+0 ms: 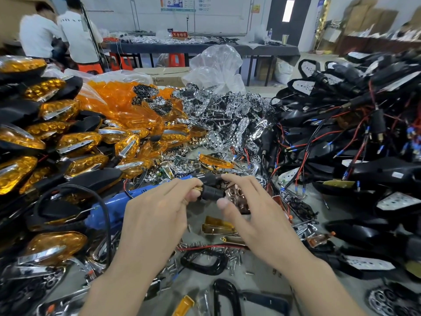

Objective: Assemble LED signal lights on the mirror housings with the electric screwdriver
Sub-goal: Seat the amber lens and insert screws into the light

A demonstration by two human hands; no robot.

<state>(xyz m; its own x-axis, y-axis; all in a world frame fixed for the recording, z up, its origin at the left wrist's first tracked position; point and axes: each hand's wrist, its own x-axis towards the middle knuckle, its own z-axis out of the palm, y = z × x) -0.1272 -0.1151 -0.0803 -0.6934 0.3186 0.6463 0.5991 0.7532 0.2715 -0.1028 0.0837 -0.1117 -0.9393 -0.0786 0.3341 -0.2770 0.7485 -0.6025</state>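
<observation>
My left hand (pixel 157 213) pinches the brass-threaded stem end of a black signal light housing (pixel 210 192) above the middle of the table. My right hand (pixel 252 208) curls round the housing's other end, where a coppery reflector with round cups (pixel 238 195) shows between thumb and fingers. The blue electric screwdriver (pixel 114 201) lies on the table just left of my left hand, its black cord (pixel 100 201) looping toward me. Loose screws (pixel 230 254) are scattered below my hands.
Finished amber-lens lights (pixel 68 142) are stacked at the left. Loose amber lenses (pixel 118 103) and chrome reflectors (pixel 218 110) pile up behind, wired black housings (pixel 341 137) at the right. Black gaskets (pixel 202 262) lie near me. Two people (pixel 63 30) stand far back left.
</observation>
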